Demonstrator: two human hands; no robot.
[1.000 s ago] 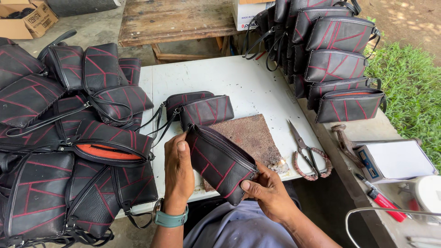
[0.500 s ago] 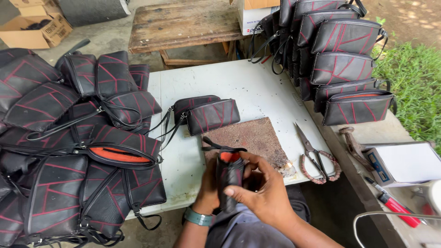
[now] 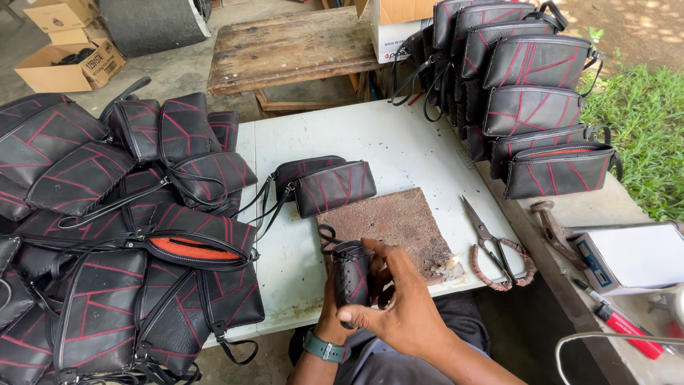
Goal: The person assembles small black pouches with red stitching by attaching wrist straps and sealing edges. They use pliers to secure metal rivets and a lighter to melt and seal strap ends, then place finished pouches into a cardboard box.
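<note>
A small black pouch (image 3: pixel 353 274) with red stitching stands on end between both hands, just in front of the white table's near edge. My left hand (image 3: pixel 329 314), with a teal watch on the wrist, grips it from below and behind. Across its front curls my right hand (image 3: pixel 399 303), fingers wrapped on the pouch. A thin black strap loops out at its upper left. Just beyond lies a brown square pad (image 3: pixel 388 224) on the white table (image 3: pixel 399 142).
Two black pouches (image 3: pixel 324 184) lie mid-table. A heap of black red-stitched bags (image 3: pixel 121 235) fills the left; a row of them (image 3: pixel 531 100) stands at right. Scissors (image 3: pixel 491 242) lie right of the pad. A wooden bench (image 3: pixel 292 46), cardboard boxes, a white box and a red marker surround.
The pouch went from lying flat and wide in my hands to standing narrow on end. My right hand moved across its front and the head view shifted slightly.
</note>
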